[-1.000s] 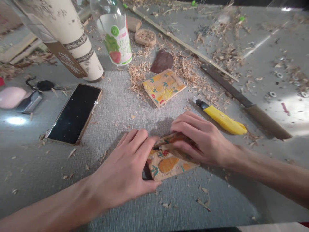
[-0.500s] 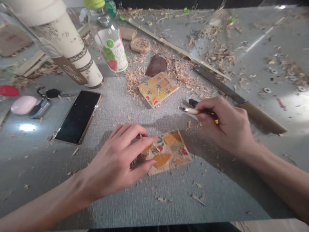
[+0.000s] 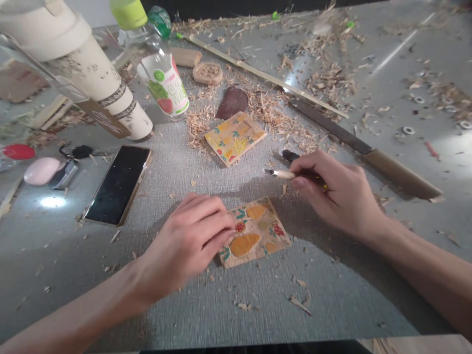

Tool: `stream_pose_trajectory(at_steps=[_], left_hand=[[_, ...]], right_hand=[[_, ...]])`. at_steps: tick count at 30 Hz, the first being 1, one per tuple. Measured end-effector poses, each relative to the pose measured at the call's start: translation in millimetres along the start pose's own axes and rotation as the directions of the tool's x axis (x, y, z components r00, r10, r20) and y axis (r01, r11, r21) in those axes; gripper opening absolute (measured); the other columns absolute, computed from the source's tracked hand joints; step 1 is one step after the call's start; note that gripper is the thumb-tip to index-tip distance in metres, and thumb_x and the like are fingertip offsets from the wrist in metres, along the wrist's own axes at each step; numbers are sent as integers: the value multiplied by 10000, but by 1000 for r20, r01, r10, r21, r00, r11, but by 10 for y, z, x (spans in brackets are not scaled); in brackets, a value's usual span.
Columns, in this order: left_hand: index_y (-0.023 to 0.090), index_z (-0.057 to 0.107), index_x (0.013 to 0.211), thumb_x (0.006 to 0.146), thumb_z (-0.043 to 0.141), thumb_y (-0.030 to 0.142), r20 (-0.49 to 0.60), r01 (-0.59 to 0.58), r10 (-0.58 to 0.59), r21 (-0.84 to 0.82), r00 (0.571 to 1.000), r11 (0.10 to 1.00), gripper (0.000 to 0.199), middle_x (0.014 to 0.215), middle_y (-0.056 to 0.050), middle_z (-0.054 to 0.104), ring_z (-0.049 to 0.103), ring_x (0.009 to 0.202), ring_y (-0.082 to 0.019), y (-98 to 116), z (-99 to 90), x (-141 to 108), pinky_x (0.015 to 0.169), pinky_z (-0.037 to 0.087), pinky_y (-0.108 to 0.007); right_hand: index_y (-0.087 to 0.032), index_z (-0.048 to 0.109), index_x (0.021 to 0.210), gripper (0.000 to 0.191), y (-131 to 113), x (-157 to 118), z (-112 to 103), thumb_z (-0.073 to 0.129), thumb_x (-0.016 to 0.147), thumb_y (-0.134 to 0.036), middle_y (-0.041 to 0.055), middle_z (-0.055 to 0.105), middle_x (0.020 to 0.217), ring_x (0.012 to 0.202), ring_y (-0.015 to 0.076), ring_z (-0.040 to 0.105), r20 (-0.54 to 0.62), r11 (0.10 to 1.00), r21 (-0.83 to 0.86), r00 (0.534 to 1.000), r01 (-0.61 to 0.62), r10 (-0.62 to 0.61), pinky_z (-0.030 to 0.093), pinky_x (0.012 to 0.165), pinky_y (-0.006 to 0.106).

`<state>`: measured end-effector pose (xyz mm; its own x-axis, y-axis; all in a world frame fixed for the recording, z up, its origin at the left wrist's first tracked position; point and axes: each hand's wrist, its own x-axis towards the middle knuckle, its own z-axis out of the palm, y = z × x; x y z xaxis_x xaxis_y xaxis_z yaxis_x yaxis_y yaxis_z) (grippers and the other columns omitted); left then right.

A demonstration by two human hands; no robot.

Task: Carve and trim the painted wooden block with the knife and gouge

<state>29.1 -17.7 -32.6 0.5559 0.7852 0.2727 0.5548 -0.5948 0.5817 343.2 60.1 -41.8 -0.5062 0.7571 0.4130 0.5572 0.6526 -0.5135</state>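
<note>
A wooden tile painted with orange fruit and red berries (image 3: 254, 231) lies on the grey table. Over its left part is my left hand (image 3: 195, 238), fingers bent and drawn together at the tips; whether anything is pinched there is hidden. To the tile's upper right, my right hand (image 3: 332, 191) is closed around a small carving tool (image 3: 282, 174) with a pale shaft and metal tip pointing left. A dark-handled tool (image 3: 290, 156) also pokes out of the same grip. Behind the tile lies a second patterned tile (image 3: 235, 137), touched by neither hand.
A phone (image 3: 118, 186), a pink oval object (image 3: 42, 171), a tall cup (image 3: 106, 93) and a bottle (image 3: 165, 91) stand or lie at left. A long knife (image 3: 398, 172) lies right of my right hand. Wood shavings (image 3: 273, 110) and a brown scrap (image 3: 232, 102) lie behind.
My left hand's fingers, spread over the tile's left edge before, have drawn together. My right hand and its tools have shifted slightly left. The camera view has moved a little.
</note>
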Motion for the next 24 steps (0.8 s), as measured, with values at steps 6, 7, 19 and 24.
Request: stream_pose_trajectory(at_steps=[6,7,19,24], left_hand=[[222,615,1021,1167,554,70,-52,53,-48,88,997,995,220,910,18,683,640,869,-168,-90,-73,-35,882,524,-367],[223,603,1008,1163,544,72,-55,61,-56,100,997,993,224,906,14,680,637,867,-171,-97,-85,-39,873,527,-367],[232,797,1126,1071,722,155,27,-105,104,30,994,994,122,1289,-105,781,726,1110,-289,-114,-102,-107,983,572,-492],[248,794,1151,1039,735,180,15,-74,73,11,997,997,144,1318,-105,795,745,1115,-294,-137,-98,-126,1010,583,-507]], right_hand=[[-256,655,1107,66,-6,10,13,637,1170,-263,-35,690,787,582,125,590,82,997,-17,994,74,-73,462,561,290],[-261,664,1101,70,-7,10,8,646,1169,-265,-17,723,828,618,135,624,98,996,-8,991,88,-87,490,587,296],[-312,689,1110,107,-31,-33,-76,694,1132,-207,-22,728,841,648,157,641,151,993,-13,981,120,-117,482,603,336],[-296,680,1115,71,-26,-42,-82,682,1159,-241,-20,733,846,646,147,634,152,991,-14,979,136,-132,490,602,325]])
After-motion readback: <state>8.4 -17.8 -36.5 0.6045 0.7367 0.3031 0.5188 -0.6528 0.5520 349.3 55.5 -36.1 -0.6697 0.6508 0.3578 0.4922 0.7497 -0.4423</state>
